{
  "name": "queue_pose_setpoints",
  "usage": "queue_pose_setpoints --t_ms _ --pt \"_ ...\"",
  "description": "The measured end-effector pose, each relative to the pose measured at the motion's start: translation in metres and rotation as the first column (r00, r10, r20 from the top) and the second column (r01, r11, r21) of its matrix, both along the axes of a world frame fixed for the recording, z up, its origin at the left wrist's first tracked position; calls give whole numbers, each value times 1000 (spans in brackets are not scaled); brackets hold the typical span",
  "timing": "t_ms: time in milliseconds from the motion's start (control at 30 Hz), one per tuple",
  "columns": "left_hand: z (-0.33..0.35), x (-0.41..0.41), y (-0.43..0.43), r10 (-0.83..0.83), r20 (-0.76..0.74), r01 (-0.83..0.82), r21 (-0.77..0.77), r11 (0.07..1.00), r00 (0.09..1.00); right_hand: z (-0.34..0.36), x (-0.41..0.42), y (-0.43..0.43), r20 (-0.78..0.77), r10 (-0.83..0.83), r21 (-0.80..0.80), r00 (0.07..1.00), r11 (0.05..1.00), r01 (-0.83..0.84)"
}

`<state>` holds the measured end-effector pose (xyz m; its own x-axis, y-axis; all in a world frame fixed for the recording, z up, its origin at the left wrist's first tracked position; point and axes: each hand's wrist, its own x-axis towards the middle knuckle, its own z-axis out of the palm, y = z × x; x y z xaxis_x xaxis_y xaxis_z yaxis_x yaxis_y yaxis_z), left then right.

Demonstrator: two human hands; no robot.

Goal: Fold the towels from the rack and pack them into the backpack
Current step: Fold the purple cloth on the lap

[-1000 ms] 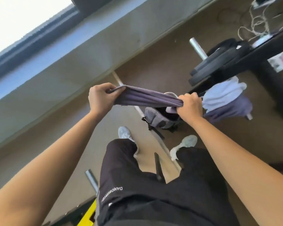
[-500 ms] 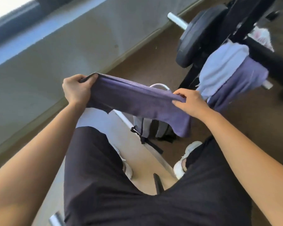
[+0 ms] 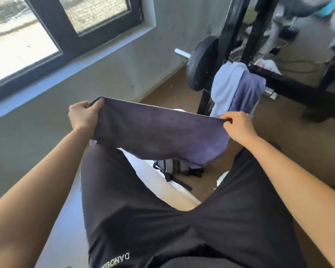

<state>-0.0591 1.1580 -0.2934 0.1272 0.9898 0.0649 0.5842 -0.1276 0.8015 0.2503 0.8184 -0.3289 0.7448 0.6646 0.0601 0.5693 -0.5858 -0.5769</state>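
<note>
I hold a dark purple towel [image 3: 155,134] stretched flat in front of me. My left hand [image 3: 81,115] grips its left top corner and my right hand [image 3: 238,126] pinches its right top corner. Below the towel, on the floor, a grey backpack [image 3: 174,167] shows only its lower part and black straps; the towel hides the rest. To the right, a light blue towel [image 3: 226,82] and a purple towel [image 3: 249,89] hang over a bar of the black rack [image 3: 290,84].
A black weight plate [image 3: 199,64] on a barbell leans by the rack's uprights. A window [image 3: 46,31] and grey wall are at the left. My legs in black shorts [image 3: 162,219] fill the foreground. Cables and blurred items lie at the far right.
The towel went from a bunched band between my hands to a wide spread sheet. My hands moved apart, and my view lifted toward the window and rack.
</note>
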Motion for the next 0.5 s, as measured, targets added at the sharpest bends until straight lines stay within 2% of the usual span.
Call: queue_pose_setpoints --t_ms 100,200,267,333,433,500 --pt "7 -2 1 -22 -44 21 -11 1000 999 -3 7 -14 -89 -103 65 991 992 109" --pt "3 -12 8 -113 -255 128 41 991 960 -7 15 -14 -239 -225 168 945 949 268" --pt "-3 -20 13 -150 -355 181 58 982 923 -4 18 -10 -387 -294 248 874 880 406" --pt "-8 -27 15 -164 -454 215 62 975 876 2 19 -6 -462 -323 289 826 826 485" --pt "-13 -33 16 -127 -557 176 35 984 821 5 21 -2 -476 -368 317 799 776 546" --pt "-13 -28 13 -130 -530 120 -53 991 838 9 20 3 -515 -368 323 774 754 573"
